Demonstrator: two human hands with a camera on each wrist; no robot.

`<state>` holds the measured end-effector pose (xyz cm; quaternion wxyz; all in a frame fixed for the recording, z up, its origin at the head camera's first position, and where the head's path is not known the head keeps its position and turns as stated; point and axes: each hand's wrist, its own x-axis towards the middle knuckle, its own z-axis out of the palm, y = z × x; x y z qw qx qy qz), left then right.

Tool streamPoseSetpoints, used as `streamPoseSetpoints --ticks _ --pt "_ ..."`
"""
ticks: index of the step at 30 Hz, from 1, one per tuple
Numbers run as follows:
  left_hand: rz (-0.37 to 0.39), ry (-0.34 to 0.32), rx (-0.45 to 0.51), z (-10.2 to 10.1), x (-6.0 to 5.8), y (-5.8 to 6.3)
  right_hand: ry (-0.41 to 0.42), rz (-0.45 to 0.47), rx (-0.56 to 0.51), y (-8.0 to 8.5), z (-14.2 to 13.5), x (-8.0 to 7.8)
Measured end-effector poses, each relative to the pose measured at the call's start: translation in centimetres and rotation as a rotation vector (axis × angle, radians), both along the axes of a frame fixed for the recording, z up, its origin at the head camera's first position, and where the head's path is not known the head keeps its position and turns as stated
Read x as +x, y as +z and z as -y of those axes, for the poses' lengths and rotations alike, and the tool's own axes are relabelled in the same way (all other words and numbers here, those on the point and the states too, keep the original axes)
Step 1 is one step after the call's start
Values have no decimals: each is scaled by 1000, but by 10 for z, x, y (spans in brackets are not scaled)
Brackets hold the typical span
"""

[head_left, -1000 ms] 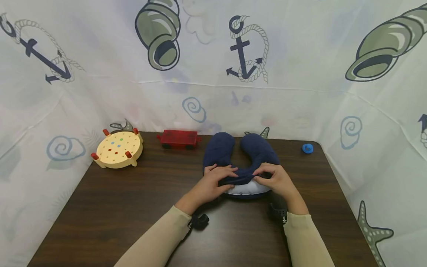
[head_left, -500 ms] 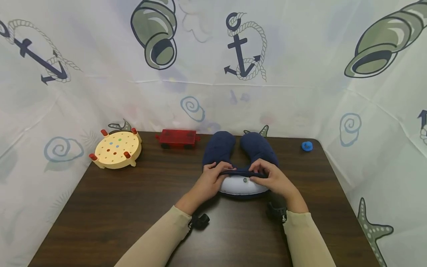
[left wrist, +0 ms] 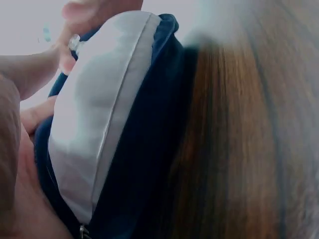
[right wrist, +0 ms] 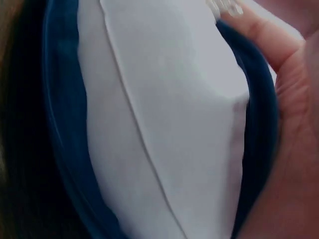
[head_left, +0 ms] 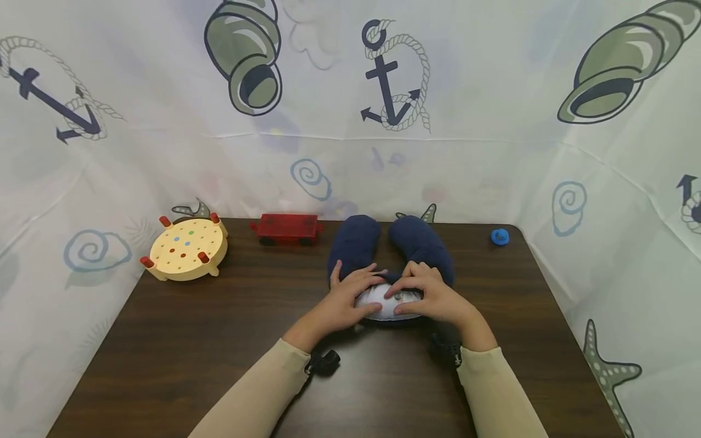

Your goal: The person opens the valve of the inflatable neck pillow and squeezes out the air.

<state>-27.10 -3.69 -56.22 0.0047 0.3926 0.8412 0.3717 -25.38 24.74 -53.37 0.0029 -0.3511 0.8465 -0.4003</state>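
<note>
A navy U-shaped neck pillow (head_left: pixel 418 240) lies on the table, its curved end nearest me. Through an opening in its cover shows a white inner cushion (head_left: pixel 375 298) with a small clear valve (left wrist: pixel 75 44). My left hand (head_left: pixel 347 298) rests on the left of the opening, fingers spread over the cover edge, thumb on the white cushion. At the right of the opening, my right hand (head_left: pixel 435 296) has thumb and index finger apart on either side of the valve, other fingers bent on the cover. In the left wrist view a zipper pull (left wrist: pixel 84 231) appears at the opening's corner.
On the dark wooden table (head_left: pixel 219 353), a round yellow pegboard (head_left: pixel 187 249) with red pegs stands far left. Beside it is a red toy wagon (head_left: pixel 287 228). A small blue knob-like piece (head_left: pixel 499 236) lies far right. Patterned cloth (head_left: pixel 328 170) hangs behind.
The cover edge has been pulled back, baring the white cushion and valve. My right hand has let go of the cover edge and moved left over the cushion. My left hand's fingers have spread.
</note>
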Motion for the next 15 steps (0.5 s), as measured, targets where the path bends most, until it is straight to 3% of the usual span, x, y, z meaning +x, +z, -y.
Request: streamPoseSetpoints --ticks 3,8,15 --pt "-35 -4 -34 0 0 0 -12 15 16 1 1 -1" --pt "-72 -24 -70 -1 -1 -2 22 180 -63 -1 -10 -3" --pt "-81 -24 -39 -2 1 -3 81 279 -130 -10 -21 -5"
